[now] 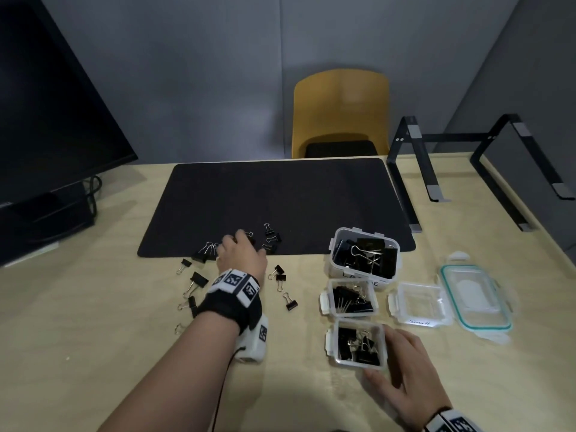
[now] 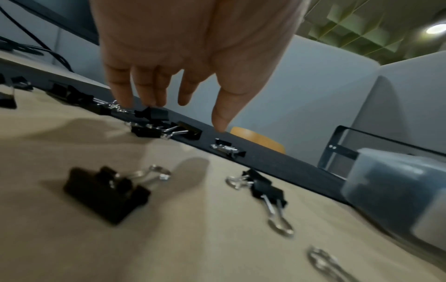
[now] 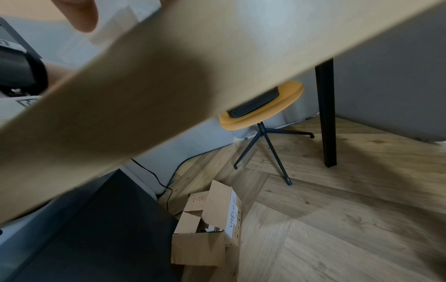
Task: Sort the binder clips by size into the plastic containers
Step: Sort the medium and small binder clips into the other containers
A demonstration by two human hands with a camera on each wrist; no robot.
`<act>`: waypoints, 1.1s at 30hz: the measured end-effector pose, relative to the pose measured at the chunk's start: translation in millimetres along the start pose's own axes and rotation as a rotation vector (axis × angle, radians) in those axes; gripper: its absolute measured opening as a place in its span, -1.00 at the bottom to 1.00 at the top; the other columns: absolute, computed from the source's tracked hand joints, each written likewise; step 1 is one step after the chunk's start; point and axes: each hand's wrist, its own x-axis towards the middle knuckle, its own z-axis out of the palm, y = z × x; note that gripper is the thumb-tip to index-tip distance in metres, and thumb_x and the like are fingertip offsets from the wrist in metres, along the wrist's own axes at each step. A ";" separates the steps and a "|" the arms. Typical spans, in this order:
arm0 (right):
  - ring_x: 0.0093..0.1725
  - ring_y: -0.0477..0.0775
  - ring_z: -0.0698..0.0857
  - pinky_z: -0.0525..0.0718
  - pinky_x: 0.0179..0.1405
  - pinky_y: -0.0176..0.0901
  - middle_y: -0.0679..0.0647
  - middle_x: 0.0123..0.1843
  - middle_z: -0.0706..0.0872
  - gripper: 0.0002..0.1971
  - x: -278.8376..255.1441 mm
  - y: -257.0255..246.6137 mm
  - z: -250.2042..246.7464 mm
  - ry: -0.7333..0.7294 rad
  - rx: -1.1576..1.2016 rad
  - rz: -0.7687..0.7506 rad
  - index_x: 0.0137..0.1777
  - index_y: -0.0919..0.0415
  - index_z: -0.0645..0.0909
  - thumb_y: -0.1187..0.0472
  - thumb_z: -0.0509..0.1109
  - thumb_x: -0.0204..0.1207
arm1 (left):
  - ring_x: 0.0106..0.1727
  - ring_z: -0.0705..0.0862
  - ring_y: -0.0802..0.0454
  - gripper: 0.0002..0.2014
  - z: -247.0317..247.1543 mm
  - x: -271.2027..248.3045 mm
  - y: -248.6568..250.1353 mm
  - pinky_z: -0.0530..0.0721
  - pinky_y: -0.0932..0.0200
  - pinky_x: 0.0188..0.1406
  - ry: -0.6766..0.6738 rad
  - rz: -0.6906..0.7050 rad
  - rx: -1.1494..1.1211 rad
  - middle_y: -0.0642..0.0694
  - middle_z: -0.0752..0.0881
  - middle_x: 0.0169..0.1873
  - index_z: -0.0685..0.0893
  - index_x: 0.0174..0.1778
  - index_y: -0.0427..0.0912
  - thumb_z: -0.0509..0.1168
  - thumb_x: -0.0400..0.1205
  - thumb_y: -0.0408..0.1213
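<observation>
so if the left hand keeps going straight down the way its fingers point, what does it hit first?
Likely the small binder clip on the black mat: the left hand hangs open with fingers pointing down right above it. Whether they already touch is unclear.

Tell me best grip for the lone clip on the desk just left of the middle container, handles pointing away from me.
Probably pinch the black body of that binder clip across its two flat sides, coming from above. It lies flat on the desk with its wire handles pointing away and bare desk around it; the thin handles look like a poorer hold.
</observation>
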 end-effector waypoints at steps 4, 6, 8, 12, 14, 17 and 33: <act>0.32 -0.31 0.39 0.41 0.06 -0.46 -0.58 0.19 0.45 -0.35 -0.5 3.3 0.5 -0.015 -0.007 0.009 0.38 -0.23 0.39 -0.40 0.31 0.29 | 0.37 0.41 -0.22 -0.49 3.0 18.6 -1.8 0.50 -0.13 0.25 -0.004 -0.071 0.056 -0.23 0.45 0.35 0.41 0.40 -0.20 0.32 0.59 -0.06; 0.31 -0.30 0.40 0.42 0.04 -0.45 -0.57 0.17 0.46 -0.35 -0.6 5.6 1.2 -0.026 -0.016 0.013 0.37 -0.20 0.40 -0.40 0.32 0.30 | 0.34 0.42 -0.21 -0.55 4.5 24.5 -4.2 0.51 -0.14 0.24 -0.003 -0.055 0.073 -0.20 0.46 0.31 0.47 0.36 -0.15 0.32 0.59 -0.07; 0.31 -0.29 0.39 0.43 0.04 -0.44 -0.57 0.18 0.46 -0.34 -0.5 6.4 1.7 -0.028 -0.019 0.010 0.38 -0.18 0.41 -0.40 0.31 0.30 | 0.32 0.43 -0.21 -0.58 6.2 28.7 -6.7 0.51 -0.14 0.24 -0.012 -0.046 0.063 -0.18 0.47 0.28 0.51 0.31 -0.10 0.34 0.57 -0.04; 0.33 -0.32 0.37 0.43 0.03 -0.43 -0.61 0.21 0.42 -0.34 -0.5 7.1 2.7 -0.037 -0.026 0.012 0.39 -0.25 0.36 -0.42 0.30 0.30 | 0.28 0.45 -0.20 -0.53 10.1 32.8 -8.5 0.52 -0.14 0.24 0.009 -0.026 0.093 -0.16 0.51 0.22 0.58 0.23 -0.11 0.37 0.50 0.09; 0.34 -0.33 0.36 0.42 0.05 -0.43 -0.63 0.24 0.39 -0.34 0.0 7.8 2.7 -0.045 -0.029 0.016 0.40 -0.28 0.33 -0.40 0.32 0.30 | 0.27 0.46 -0.20 -0.57 10.1 33.3 -8.2 0.49 -0.13 0.26 0.031 -0.015 0.105 -0.16 0.52 0.20 0.61 0.20 -0.11 0.37 0.51 0.06; 0.36 -0.35 0.33 0.39 0.09 -0.44 -0.65 0.26 0.35 -0.33 0.4 9.6 3.1 -0.046 -0.033 0.016 0.41 -0.27 0.33 -0.39 0.33 0.30 | 0.28 0.45 -0.18 -0.61 4.1 30.5 -6.3 0.42 -0.10 0.29 0.055 0.010 0.109 -0.15 0.54 0.21 0.64 0.18 -0.11 0.37 0.52 0.02; 0.31 -0.43 0.33 0.37 0.09 -0.46 -0.54 0.18 0.34 -0.36 -2.4 7.8 6.7 -0.002 -0.038 0.021 0.39 -0.21 0.35 -0.36 0.31 0.30 | 0.05 0.51 0.41 -0.72 -21.6 -117.9 23.9 0.50 0.25 0.16 -0.396 0.462 -0.489 0.36 0.58 -0.05 0.64 0.12 0.18 0.41 0.52 -0.19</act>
